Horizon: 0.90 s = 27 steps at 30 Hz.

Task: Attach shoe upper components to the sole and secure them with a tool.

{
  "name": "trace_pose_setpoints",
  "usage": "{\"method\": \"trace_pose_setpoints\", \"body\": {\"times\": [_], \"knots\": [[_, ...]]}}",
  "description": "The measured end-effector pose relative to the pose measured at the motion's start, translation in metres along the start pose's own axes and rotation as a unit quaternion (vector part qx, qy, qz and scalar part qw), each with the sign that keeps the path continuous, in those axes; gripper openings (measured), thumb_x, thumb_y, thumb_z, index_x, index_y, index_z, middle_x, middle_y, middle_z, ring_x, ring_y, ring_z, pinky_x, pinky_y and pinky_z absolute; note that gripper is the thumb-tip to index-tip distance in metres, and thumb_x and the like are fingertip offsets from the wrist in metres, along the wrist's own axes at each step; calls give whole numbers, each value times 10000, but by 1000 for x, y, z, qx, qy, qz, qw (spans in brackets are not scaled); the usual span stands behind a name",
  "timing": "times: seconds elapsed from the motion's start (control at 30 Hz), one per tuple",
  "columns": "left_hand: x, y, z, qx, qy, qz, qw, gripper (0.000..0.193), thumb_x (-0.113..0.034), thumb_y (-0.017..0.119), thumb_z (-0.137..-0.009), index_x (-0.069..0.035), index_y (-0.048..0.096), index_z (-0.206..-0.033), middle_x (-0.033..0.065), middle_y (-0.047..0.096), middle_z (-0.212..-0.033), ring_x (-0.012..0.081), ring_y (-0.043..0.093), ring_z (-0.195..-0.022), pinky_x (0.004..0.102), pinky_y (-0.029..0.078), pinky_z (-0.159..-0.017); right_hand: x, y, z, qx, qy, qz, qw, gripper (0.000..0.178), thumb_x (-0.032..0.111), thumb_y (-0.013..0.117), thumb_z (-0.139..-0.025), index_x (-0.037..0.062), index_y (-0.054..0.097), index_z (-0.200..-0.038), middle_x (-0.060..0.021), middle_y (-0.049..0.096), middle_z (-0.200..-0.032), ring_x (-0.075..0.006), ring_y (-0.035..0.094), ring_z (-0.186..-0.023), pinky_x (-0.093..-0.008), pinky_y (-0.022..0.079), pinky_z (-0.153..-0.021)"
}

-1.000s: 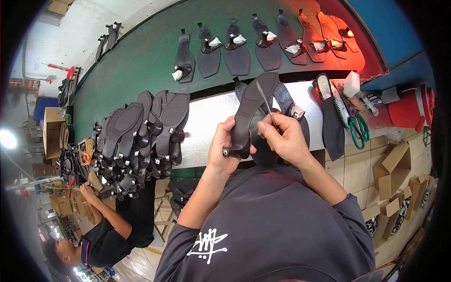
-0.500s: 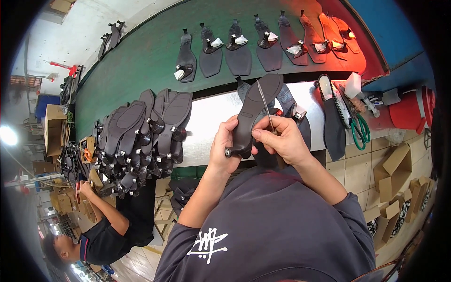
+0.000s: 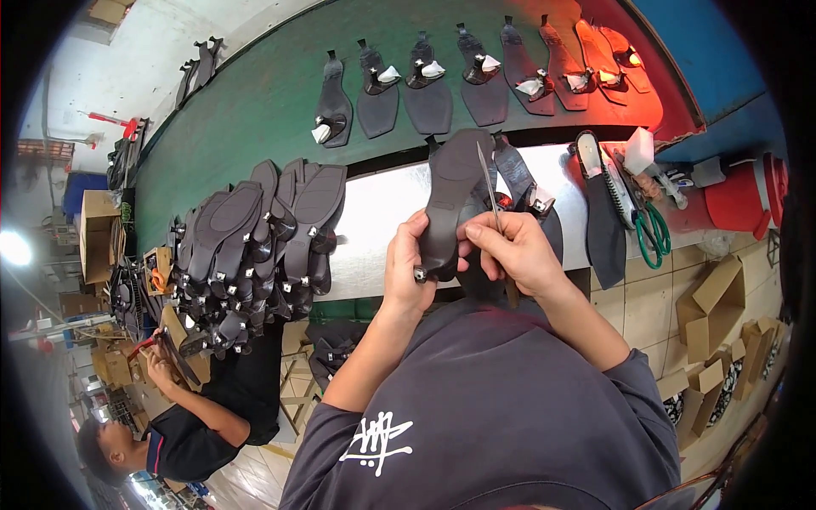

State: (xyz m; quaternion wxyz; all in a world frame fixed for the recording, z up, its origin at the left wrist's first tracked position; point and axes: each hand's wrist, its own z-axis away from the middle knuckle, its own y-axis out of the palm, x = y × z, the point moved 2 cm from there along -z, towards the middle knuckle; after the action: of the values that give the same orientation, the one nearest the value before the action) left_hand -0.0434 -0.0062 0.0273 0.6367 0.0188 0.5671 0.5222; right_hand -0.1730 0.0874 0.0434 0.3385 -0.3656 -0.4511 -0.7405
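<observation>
A dark sandal (image 3: 456,183) is tilted up before my chest with the underside of its sole toward me. My left hand (image 3: 410,263) is closed around its heel end. My right hand (image 3: 517,255) grips a slim, pointed metal tool (image 3: 488,180) whose tip points up beside the sole. A brownish end of this tool shows below my fingers; its exact kind is unclear. The right fingertips are close to the sandal's edge, but whether they touch it I cannot tell. Behind it, more dark sandals (image 3: 515,170) lie on the pale metal strip (image 3: 374,221).
A large pile of dark sandals (image 3: 255,229) stands at the left. Several sandals (image 3: 429,98) with white paper line the green table (image 3: 246,119). Green-handled scissors (image 3: 653,234) and a dark sole (image 3: 602,212) lie right. A co-worker (image 3: 195,425) works at left; cardboard boxes (image 3: 712,306) stand on the floor.
The sandal has turned more upright. My right hand has shifted slightly and the tool's tip has swung to the right, off the sole's face. The co-worker's hands have moved.
</observation>
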Motion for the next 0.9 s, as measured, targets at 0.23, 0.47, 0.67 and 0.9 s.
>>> {"method": "trace_pose_setpoints", "body": {"times": [0.23, 0.47, 0.67, 0.9], "knots": [[2, 12, -4, -40, 134, -90, 986, 396, -265, 352, -985, 37, 542, -1156, 99, 640, -957, 157, 627, -826, 282, 505, -752, 2, 12, 3, -86, -113, 111, 984, 115, 67, 684, -863, -31, 646, -909, -22, 632, -706, -39, 557, -600, -188, 422, -517], [12, -14, -7, -119, 146, -59, 980, 365, -198, 444, -982, 77, 555, -1194, 83, 649, -992, 119, 615, -863, 259, 496, -774, 1, 30, -4, -117, -247, 229, 934, 70, -3, 646, -853, -30, 599, -809, 11, 536, -688, -53, 507, -579, -223, 408, -516], [-83, -29, 29, -128, 214, -190, 950, 267, -189, 570, -951, 27, 638, -1092, -8, 642, -888, 44, 567, -767, 188, 459, -701, 30, -3, 6, -116, -162, 220, 955, 76, 53, 541, -941, 22, 610, -932, 41, 534, -786, -10, 405, -558, -169, 298, -486], [-275, -136, 141, -346, 283, -366, 816, 365, -181, 602, -843, 7, 627, -1155, 70, 668, -878, 153, 652, -693, 319, 566, -591, 34, -110, 4, -243, -201, 316, 895, 250, 121, 507, -985, 15, 606, -1188, 4, 609, -967, -11, 403, -629, -176, 300, -514]]}}
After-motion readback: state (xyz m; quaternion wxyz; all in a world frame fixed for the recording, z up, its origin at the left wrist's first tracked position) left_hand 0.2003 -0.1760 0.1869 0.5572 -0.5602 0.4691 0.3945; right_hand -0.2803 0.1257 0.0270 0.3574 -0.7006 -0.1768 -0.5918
